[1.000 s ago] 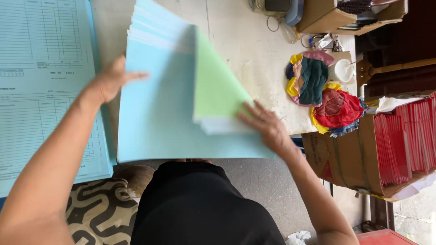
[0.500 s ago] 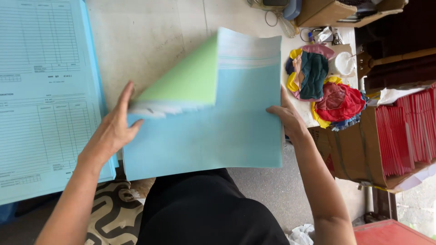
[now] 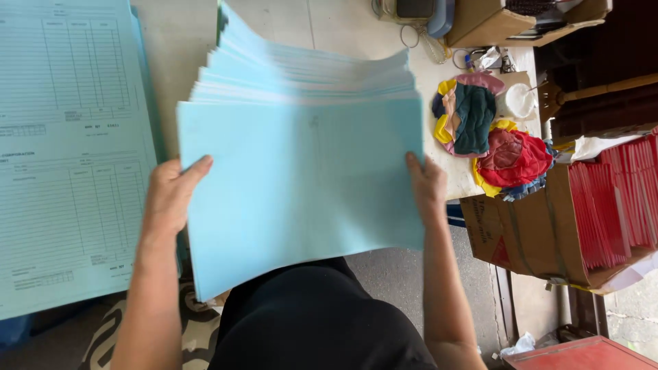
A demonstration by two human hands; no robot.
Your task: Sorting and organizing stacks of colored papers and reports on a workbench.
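I hold a thick stack of light blue paper sheets (image 3: 301,178) up over the pale table top (image 3: 185,48), its far edges fanned out. My left hand (image 3: 168,199) grips the stack's left edge, thumb on top. My right hand (image 3: 426,186) grips the right edge. The sheets droop toward my lap. No green sheet shows in the stack now.
A large blue printed form sheet pile (image 3: 68,151) lies at the left. Colourful cloth pads (image 3: 490,130) sit at the table's right edge. A cardboard box of red folders (image 3: 589,219) stands on the floor to the right, another box (image 3: 521,20) at the far right.
The folded-over green sheet is no longer visible; the stack is squared flat. My left hand moved from the lower left corner to the left edge, my right hand stays on the right edge.
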